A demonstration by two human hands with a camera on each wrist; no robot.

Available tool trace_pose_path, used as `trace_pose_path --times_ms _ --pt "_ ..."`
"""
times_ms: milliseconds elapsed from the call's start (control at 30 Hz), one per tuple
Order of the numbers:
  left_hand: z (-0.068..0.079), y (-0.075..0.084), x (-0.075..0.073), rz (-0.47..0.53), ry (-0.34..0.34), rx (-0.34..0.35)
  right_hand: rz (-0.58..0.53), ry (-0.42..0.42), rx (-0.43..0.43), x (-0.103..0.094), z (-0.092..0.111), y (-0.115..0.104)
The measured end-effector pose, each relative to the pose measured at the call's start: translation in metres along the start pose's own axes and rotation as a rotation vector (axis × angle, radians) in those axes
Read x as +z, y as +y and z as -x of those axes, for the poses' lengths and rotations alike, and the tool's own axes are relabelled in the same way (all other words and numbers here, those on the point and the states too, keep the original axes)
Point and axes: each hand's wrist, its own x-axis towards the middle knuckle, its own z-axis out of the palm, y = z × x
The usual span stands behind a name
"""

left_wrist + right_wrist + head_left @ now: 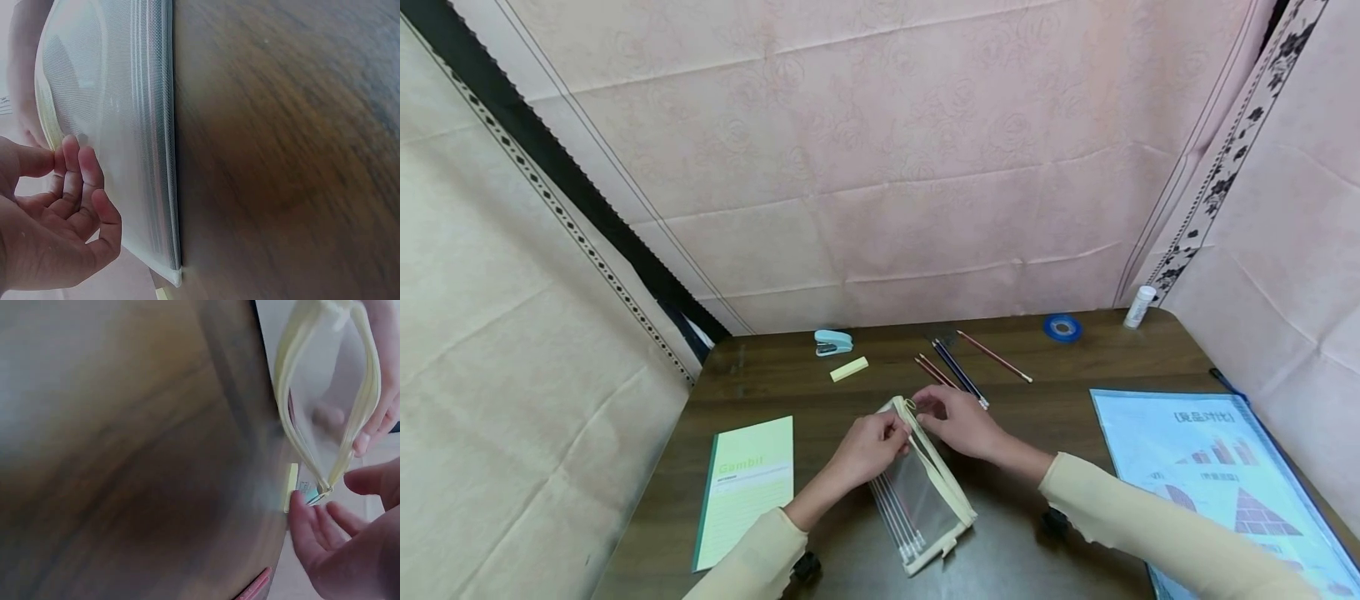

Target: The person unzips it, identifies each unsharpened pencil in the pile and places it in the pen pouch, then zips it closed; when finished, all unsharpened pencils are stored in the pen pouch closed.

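A mesh zip pencil pouch (934, 492) with cream edging stands on the table, its zipper gaping in the right wrist view. Several pencils (895, 510) lie along its bottom, visible through the mesh. My left hand (871, 450) pinches the zipper edge (47, 115) between thumb and fingertips. At the pouch's far end is my right hand (958, 421), its fingers spread loosely around the zipper end (325, 487), thumb and fingertips apart. Just beyond the right hand lie red pencils (937, 371) and dark blue pens (958, 371).
A light blue stapler (833, 342) and yellow sticky notes (849, 369) lie at the back. Blue tape (1062, 327) and a white glue stick (1140, 307) are back right. A green notebook (752, 483) lies left; a blue document folder (1217, 467) lies right. Another pencil (996, 357) lies behind.
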Motion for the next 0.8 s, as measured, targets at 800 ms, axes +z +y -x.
trace_pose_path --times_ms 800 --pt "-0.001 -0.002 0.001 -0.008 -0.002 -0.010 -0.456 0.025 0.189 0.015 -0.027 0.017"
